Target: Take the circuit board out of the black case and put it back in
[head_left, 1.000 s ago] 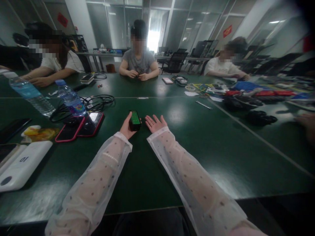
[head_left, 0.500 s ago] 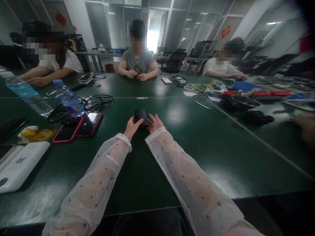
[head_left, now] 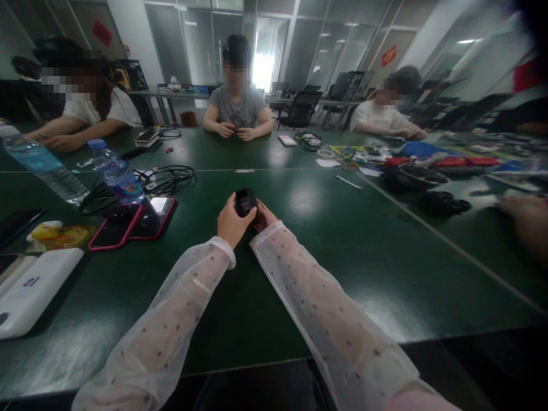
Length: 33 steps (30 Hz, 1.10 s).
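A small black boxy object is raised just over the green table, ahead of me. A dark recess shows in the side turned up to the camera; its exact kind I cannot make out. My left hand grips it from the left, the thumb across its near side and fingers along the far left edge. My right hand is closed against its right side, with most of those fingertips hidden behind it. Sheer white dotted sleeves cover both forearms.
To the left lie two red-edged phones, a white power bank, two water bottles and coiled black cables. A wrench and cluttered parts lie right. Several people sit around; another person's hand shows far right.
The black object has been tilted, so its recessed side now faces me rather than a flat surface. My right fingers, spread before, have closed against it. My left hand has shifted its hold.
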Motion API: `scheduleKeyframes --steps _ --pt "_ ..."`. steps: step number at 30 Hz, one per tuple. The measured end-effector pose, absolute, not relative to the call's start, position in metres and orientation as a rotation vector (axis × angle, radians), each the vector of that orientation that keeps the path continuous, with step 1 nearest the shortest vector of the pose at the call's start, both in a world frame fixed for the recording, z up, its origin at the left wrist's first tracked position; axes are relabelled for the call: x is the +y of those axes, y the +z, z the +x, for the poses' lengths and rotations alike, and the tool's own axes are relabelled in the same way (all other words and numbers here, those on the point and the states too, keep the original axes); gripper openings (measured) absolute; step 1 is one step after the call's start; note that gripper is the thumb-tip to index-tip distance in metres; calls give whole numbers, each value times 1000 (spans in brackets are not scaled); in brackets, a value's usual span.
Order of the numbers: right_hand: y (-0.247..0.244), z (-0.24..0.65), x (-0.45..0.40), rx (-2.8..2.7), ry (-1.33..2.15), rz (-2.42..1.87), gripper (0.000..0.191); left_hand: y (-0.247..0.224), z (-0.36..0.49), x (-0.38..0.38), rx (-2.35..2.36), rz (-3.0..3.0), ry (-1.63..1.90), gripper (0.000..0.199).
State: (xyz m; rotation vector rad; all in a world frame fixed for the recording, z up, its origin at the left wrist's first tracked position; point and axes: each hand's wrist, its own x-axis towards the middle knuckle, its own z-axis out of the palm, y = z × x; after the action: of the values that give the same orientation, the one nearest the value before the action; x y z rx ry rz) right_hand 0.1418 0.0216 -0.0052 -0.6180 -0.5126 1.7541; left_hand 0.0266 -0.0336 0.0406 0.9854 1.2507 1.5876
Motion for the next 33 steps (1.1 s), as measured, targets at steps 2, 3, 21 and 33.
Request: scheduleKeyframes --steps 2,3,21,33 --pt "-6 142 23 -510 1720 -683 29 42 25 -33 1262 979 1598 65" --pt "-5 142 23 -509 1703 -710 31 43 24 -32 1260 956 1593 62" --pt "1 147 19 -423 1757 -638 34 60 9 -24 1046 962 1684 40" --pt "-3 169 26 -330 1845 -540 31 24 -32 -6 671 201 1267 37"
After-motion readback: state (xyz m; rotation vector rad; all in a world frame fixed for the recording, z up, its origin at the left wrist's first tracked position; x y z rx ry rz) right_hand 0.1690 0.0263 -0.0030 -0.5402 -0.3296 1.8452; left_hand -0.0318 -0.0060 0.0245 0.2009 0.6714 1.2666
